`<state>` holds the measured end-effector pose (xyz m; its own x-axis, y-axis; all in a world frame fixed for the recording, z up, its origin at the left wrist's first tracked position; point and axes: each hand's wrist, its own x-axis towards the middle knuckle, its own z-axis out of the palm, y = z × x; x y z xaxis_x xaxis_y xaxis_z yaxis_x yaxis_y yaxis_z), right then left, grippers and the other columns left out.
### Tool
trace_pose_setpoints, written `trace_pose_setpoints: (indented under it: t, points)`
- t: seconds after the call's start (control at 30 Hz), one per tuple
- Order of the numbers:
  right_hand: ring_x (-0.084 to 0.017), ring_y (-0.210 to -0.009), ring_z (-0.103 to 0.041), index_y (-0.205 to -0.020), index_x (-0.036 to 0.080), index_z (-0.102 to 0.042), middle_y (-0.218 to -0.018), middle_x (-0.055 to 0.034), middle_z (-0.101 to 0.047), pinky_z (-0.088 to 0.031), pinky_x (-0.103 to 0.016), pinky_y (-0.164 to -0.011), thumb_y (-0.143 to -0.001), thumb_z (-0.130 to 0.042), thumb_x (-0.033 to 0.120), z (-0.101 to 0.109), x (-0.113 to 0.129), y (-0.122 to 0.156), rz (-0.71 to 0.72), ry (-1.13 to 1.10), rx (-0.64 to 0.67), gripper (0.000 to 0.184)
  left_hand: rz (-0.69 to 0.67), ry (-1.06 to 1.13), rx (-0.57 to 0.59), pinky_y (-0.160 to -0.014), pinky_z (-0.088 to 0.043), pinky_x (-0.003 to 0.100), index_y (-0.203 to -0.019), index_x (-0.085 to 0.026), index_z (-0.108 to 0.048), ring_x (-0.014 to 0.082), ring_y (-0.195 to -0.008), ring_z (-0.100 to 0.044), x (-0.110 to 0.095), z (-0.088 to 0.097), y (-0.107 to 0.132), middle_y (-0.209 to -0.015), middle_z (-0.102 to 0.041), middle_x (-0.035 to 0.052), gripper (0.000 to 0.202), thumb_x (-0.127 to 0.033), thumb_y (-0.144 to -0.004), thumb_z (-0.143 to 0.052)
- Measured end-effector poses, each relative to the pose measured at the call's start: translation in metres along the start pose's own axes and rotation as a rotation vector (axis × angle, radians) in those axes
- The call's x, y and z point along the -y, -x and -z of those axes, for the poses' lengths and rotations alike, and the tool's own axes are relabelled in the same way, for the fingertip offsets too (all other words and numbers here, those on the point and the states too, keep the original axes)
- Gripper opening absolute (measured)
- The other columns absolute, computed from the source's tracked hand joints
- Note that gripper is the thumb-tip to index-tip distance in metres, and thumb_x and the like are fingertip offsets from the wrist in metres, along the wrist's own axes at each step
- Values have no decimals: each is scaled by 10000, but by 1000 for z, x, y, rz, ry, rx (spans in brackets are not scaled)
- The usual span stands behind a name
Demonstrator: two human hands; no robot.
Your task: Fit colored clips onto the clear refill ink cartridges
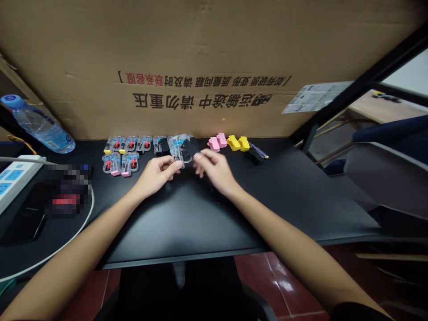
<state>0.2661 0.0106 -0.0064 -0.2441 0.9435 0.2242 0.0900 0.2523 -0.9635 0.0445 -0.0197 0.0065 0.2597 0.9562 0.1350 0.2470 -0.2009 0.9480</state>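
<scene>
My left hand (161, 174) pinches the lower end of a clear gun-shaped plastic toy (177, 152) between thumb and fingers. Blue bits show inside it. A black plastic part (190, 148) sits at its right side; whether it is joined to the toy I cannot tell. Close by that part is my right hand (214, 168), slightly blurred, its fingers loosely bent and apart, with nothing visible in them. Just left of the held toy lies a similar clear toy with a black part (162, 145).
Several clear toys (125, 143) with red bits lie at left. Pink pieces (217, 141), yellow pieces (238, 142) and a dark item (256, 154) lie right. A cardboard sheet (207, 49) stands behind. Bottle (43, 125), power strip (20, 176) and white cable (90, 209) are left.
</scene>
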Motion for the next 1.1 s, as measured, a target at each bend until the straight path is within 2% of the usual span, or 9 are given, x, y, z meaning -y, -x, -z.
trace_pose_setpoints:
  t: [0.07,0.13,0.3,0.47,0.53,0.7,0.77,0.9,1.1]
  points:
    - [-117,-534,-555,-797,236,-615,-655,31,-606,-479,-256,-514,-939,-718,695,5,0,-2,35,-44,-222,491,-1,-2,1,-642,-476,258,-831,-173,-703,123,-613,-557,-2,1,0,-766,-713,25,475,-639,-922,-684]
    - [-104,-517,-520,-807,238,-604,-646,43,-583,-459,-245,-507,-943,-721,674,5,1,-2,41,-38,-261,471,4,-8,1,-644,-479,259,-838,-173,-711,125,-613,-561,-3,1,0,-748,-705,17,466,-633,-917,-688]
    - [-99,-498,-526,-878,208,-664,-709,23,-658,-423,-249,-463,-899,-778,636,-10,6,8,-67,-2,214,443,1,-28,-17,-625,-465,258,-760,-176,-674,126,-606,-559,-3,2,0,-698,-670,9,472,-622,-915,-687]
    - [-98,-494,-505,-797,204,-676,-629,25,-609,-403,-238,-475,-976,-686,576,4,1,0,5,-58,-134,413,-13,-45,-29,-631,-467,258,-779,-181,-675,126,-609,-563,-4,2,1,-681,-634,-8,439,-596,-923,-684]
    - [-94,-487,-501,-796,206,-673,-646,24,-623,-405,-235,-474,-977,-674,559,8,-1,-2,2,-88,-157,397,-11,-52,-19,-625,-465,259,-780,-180,-680,128,-605,-565,-4,1,1,-669,-628,-10,434,-591,-920,-686]
    - [-105,-538,-568,-841,174,-753,-746,-20,-731,-452,-237,-505,-966,-685,520,-7,6,10,-166,34,515,374,-3,-57,-33,-626,-473,264,-769,-174,-683,133,-608,-568,-2,2,-1,-668,-656,0,435,-587,-906,-699]
    - [-107,-562,-583,-903,165,-785,-758,-24,-745,-475,-238,-537,-994,-645,491,-12,9,15,-189,71,643,366,-8,-54,-34,-636,-480,266,-771,-177,-678,135,-617,-572,-2,3,-1,-678,-664,1,436,-591,-907,-696]
    - [-102,-556,-586,-886,161,-775,-734,-23,-740,-483,-232,-544,-998,-620,445,-9,8,13,-171,118,537,343,11,-38,-32,-655,-484,267,-770,-186,-665,136,-631,-577,-1,4,-1,-694,-666,-1,454,-613,-922,-675]
    - [-110,-506,-607,-855,204,-627,-743,-17,-739,-480,-227,-451,-954,-685,502,-1,3,3,-189,38,172,320,62,-49,-56,-631,-436,263,-755,-188,-648,129,-625,-544,5,6,-2,-694,-637,-7,467,-615,-946,-630]
